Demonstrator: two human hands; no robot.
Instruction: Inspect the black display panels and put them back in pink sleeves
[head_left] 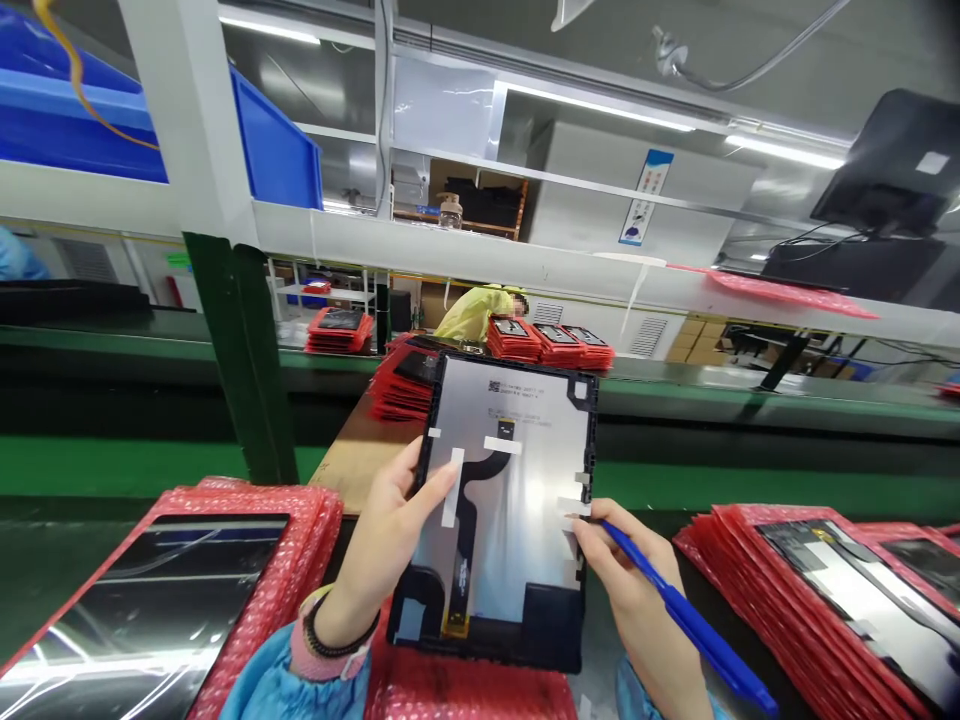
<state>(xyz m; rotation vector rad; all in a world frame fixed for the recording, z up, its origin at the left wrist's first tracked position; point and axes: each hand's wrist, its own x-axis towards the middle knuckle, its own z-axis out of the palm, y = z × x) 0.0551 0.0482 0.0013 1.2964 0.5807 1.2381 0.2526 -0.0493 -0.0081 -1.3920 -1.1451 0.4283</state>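
A tablet display panel (pixel 525 500) stands tilted in front of me, its silver back facing me. It has a black frame, a black flex cable (pixel 466 530) and several white tape tabs. My left hand (pixel 390 540) grips its left edge, with the fingers lying across the back near one tab. My right hand (pixel 626 590) is shut on a blue pen-shaped stick (pixel 694 630), and its fingertips touch a white tab (pixel 571 512) at the panel's right edge. A red bubble-wrap sleeve (pixel 465 690) lies under the panel's lower edge.
Stacks of panels in red bubble wrap lie left (pixel 247 520) and right (pixel 750 540) of me. More red stacks (pixel 551 345) stand beyond on a green bench (pixel 675 395), near a person in a yellow-green smock (pixel 480 315). Blue bins (pixel 274 145) sit on a shelf above.
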